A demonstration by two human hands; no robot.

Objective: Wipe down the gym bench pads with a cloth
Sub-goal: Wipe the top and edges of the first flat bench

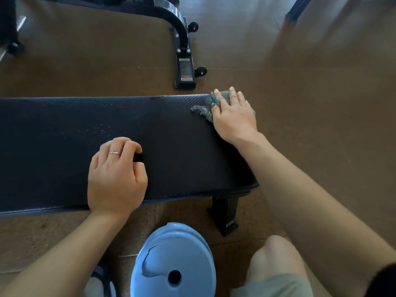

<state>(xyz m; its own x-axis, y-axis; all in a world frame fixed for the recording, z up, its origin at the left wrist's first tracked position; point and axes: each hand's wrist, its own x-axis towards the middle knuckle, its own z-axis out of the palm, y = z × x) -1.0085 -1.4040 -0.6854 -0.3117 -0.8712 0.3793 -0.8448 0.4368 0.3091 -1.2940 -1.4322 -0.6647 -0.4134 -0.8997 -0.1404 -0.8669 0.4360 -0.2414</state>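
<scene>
Nearest me, one cracked, round blue stool [173, 262]. Beyond it, one long black pad [64, 146], finely textured. My right hand [233, 116] presses flat, fingers straight, on one crumpled grey-green cloth [203, 110] at the pad's far right corner; my left hand [116, 176] (ringed) rests curled, holding nothing.

We see both bare forearms reaching forward from the bottom edge. Left hand [116, 179] sits palm down near the desk's [53, 136] near edge, fingers [120, 146] curled under, knuckles up, ring on one finger, holding nothing. Right hand [232, 113] is stretched out to the far right corner, palm down, fingers straight and slightly spread, pressing flat on the cloth [202, 110]. Right arm runs long and diagonal; a bare knee [276, 256] shows low right.
</scene>
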